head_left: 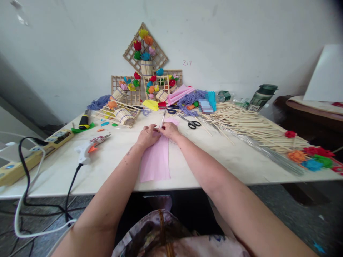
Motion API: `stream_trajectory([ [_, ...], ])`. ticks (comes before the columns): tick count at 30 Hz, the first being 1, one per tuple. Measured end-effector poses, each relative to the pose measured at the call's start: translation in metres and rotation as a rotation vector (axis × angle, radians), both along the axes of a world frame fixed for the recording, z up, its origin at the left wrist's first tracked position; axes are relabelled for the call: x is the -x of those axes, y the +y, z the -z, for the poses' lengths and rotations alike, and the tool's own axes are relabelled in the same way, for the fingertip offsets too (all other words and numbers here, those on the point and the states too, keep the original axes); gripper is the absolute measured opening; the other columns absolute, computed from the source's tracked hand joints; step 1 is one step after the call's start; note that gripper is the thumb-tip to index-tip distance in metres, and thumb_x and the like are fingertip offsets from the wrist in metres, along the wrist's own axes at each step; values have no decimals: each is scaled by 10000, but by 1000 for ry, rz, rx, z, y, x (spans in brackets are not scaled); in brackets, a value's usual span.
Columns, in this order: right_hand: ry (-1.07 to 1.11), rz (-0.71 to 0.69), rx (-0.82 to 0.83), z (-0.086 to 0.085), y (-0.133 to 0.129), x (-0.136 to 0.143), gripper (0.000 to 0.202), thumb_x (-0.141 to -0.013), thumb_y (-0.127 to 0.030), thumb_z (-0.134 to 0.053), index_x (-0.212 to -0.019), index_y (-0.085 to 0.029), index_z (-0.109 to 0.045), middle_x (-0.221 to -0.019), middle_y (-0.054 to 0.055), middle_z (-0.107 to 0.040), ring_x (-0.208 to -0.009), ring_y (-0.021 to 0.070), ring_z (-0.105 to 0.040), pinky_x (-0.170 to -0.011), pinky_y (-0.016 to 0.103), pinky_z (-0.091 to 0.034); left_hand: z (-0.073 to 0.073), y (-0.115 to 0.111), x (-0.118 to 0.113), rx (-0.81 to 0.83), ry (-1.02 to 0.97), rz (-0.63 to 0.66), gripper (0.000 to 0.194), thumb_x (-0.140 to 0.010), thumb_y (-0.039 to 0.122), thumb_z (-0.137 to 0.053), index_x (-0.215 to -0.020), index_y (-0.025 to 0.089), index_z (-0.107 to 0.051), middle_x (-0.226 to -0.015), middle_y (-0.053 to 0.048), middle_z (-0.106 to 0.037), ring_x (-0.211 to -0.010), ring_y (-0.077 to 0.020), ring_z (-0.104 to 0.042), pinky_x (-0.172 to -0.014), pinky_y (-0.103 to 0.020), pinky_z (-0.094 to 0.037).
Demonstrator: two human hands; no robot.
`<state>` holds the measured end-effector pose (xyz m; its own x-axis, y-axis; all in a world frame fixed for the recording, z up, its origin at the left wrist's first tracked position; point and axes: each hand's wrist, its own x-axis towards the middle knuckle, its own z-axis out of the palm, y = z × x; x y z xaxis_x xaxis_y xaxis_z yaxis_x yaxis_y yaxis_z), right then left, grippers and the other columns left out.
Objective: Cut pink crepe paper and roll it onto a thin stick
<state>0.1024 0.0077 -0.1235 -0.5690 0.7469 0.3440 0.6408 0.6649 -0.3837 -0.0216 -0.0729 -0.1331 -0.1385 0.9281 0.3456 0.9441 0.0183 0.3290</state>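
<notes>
A strip of pink crepe paper lies lengthwise on the table in front of me. At its far end my left hand is closed with bent fingers on the paper. My right hand meets it there, its fingers also closed on the paper's far edge. A slim white pen-like tool points away just beyond my fingertips; whether a hand touches it I cannot tell. Another small pink piece lies behind my right hand. The fingertips are partly hidden.
A hot glue gun lies left, beside a power strip and a utility knife. Black-handled scissors and many thin wooden sticks are right. Lattice panels with paper flowers stand at the wall. A bottle stands back right.
</notes>
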Motion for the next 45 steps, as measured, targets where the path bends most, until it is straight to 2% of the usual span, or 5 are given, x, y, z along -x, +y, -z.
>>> stream_trajectory([
  [8, 24, 3, 26, 0, 1, -1, 376, -794, -515, -469, -898, -228, -688, -861, 40, -702, -820, 162, -626, -675, 226, -421, 0, 1, 0, 12, -6, -20, 538, -731, 385, -553, -1209, 166, -436, -1101, -70, -615, -1090, -261, -454, -911, -375, -393],
  [15, 24, 5, 15, 1, -1, 1, 398, -784, -553, -469, -853, -231, -693, -828, 27, -701, -797, 151, -625, -671, 218, -414, 7, 6, 7, -14, -84, -29, 501, -730, 338, -547, -1191, 176, -434, -1054, -46, -640, -1064, -244, -466, -914, -362, -386],
  [25, 5, 12, -12, 4, 1, 5, 466, -771, -614, -441, -817, -224, -693, -832, 40, -700, -785, 155, -626, -663, 221, -406, 8, 7, 8, -13, -111, -39, 516, -722, 354, -550, -1189, 168, -432, -1056, -65, -633, -1089, -243, -465, -925, -361, -379],
  [45, -2, 15, 41, -3, -5, 2, 411, -788, -559, -466, -896, -234, -692, -851, 34, -703, -821, 159, -624, -693, 223, -417, 11, 9, 11, -15, -130, -11, 535, -713, 357, -564, -1190, 167, -415, -1070, -62, -638, -1065, -215, -502, -936, -355, -363],
])
